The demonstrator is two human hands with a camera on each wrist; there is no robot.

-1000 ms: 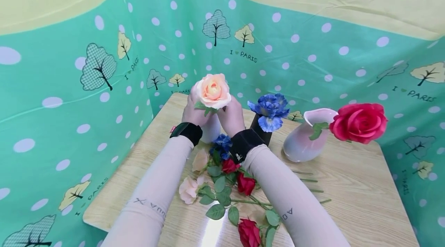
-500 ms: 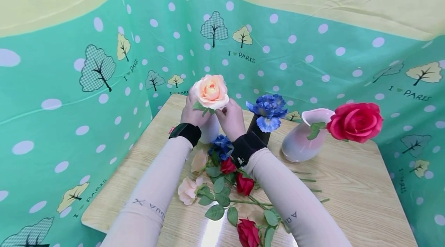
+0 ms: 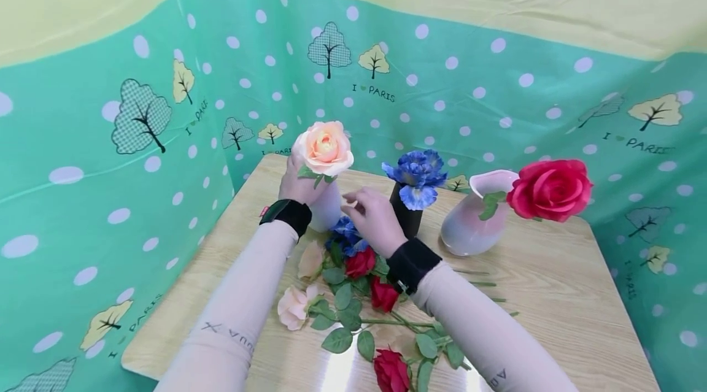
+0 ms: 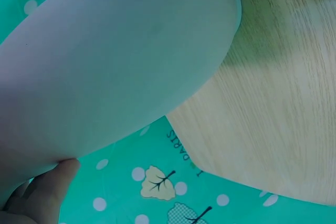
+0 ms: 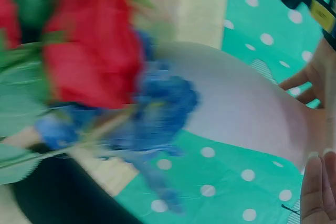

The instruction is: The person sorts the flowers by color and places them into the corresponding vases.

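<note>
A white-and-pink vase (image 3: 326, 211) stands at the back left of the table, with a peach rose (image 3: 327, 148) at its mouth. My left hand (image 3: 298, 186) grips the vase near its neck; the rose covers part of that hand. The pale vase body (image 4: 121, 56) fills much of the left wrist view, a fingertip against its side. To the right of the vase, my right hand (image 3: 378, 223) is in the air with loosely bent fingers, holding nothing. Below it lie a blue flower (image 3: 347, 235) and a red rose (image 3: 361, 262), blurred in the right wrist view.
A black vase (image 3: 407, 213) holds a blue flower (image 3: 418, 177). Farther right, a pink-and-blue vase (image 3: 472, 229) carries a large red rose (image 3: 549, 189) leaning right. Peach and red roses with leafy stems are spread over the table (image 3: 563, 300) at front. Patterned green cloth surrounds it.
My right hand has let go of the peach rose's stem and moved down and right, away from the vase. The left hand stays at the vase. The head view has shifted slightly right.
</note>
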